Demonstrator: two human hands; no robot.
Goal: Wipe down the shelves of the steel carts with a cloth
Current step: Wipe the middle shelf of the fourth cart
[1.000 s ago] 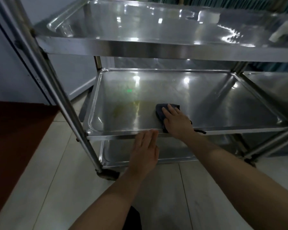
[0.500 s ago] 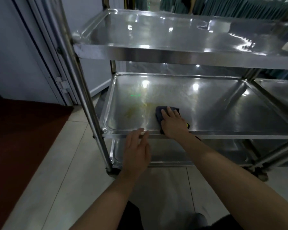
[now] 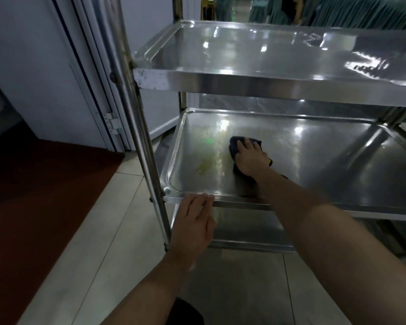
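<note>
Steel uprights of the cart were seen at nine o'clock of the view, beside a red mat and a pale door frame. The left hand was held flat with fingers straight and together, its fingertips touching the front rim of the middle shelf near the corner; nothing was gripped by it. At ten o'clock from that hand, a yellowish smear was left on the shelf, not yet reached. Just to the right of the smear, the dark cloth was pressed to the shelf under the right hand, whose fingers were laid spread over it rather than pinching. The top shelf, at twelve o'clock, appeared shiny and streaked as if wet, so it was judged probably wiped. The middle shelf was judged partly done, with the smear remaining. The bottom shelf was mostly hidden, and its state could not be told.
</note>
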